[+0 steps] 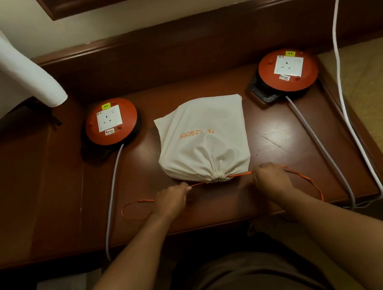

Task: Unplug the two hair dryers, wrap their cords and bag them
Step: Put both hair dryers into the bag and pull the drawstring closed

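Final stage: the cream drawstring bag (202, 140), bulging and gathered shut, lies mid-table between two empty socket reels (111, 121). Left hand (172, 201) and right hand (269, 177) each pinch the orange drawstring (239, 175); dryers presumably inside, unseen.

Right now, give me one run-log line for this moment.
left hand: pinches drawstring | right hand: pinches drawstring | bag: mouth cinched, on table | both sockets: nothing plugged in
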`<state>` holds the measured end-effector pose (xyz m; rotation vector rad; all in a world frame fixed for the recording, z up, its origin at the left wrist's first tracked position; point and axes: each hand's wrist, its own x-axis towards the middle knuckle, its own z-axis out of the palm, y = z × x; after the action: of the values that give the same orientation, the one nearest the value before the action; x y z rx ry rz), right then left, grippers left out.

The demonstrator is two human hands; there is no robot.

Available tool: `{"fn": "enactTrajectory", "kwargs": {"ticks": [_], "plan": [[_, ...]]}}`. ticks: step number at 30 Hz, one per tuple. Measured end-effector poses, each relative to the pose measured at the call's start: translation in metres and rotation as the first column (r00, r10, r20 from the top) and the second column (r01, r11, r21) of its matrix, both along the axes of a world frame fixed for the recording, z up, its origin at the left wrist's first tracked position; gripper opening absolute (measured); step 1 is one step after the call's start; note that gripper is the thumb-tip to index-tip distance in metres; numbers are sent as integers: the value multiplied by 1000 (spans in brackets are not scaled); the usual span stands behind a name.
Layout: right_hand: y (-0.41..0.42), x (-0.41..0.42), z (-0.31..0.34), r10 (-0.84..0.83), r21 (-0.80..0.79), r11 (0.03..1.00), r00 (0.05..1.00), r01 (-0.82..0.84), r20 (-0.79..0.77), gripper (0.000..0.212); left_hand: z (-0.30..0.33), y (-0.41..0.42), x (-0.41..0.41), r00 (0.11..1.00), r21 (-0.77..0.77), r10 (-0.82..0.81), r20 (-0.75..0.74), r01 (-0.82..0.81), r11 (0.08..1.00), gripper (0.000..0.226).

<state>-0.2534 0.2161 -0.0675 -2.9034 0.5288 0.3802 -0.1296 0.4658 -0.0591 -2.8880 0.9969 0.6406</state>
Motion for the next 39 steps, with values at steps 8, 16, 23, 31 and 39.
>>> {"fn": "enactTrajectory", "kwargs": {"ticks": [8, 16, 23, 31, 39], "plan": [[-7, 1, 18, 57, -251, 962, 974, -112, -218, 21, -1, 15, 16, 996, -59, 94, -12, -94, 994, 30], [-9, 0, 32, 69, -246, 959, 958, -140, -278, 24, -7, 29, 27, 966, -152, 241, -92, -253, 955, 25], [-8, 4, 48, -169, -73, 985, 972, 159, -165, 15, 10, 28, 1, 983, -126, 181, 21, -177, 976, 26], [15, 6, 56, -733, 766, 490, 672, 417, 103, 31, 16, -13, -79, 513, -222, 407, -756, -785, 579, 30], [24, 32, 102, -886, 973, 143, 462, 183, 44, 22, -10, -56, -41, -441, 441, -108, -891, -787, -432, 47]]}}
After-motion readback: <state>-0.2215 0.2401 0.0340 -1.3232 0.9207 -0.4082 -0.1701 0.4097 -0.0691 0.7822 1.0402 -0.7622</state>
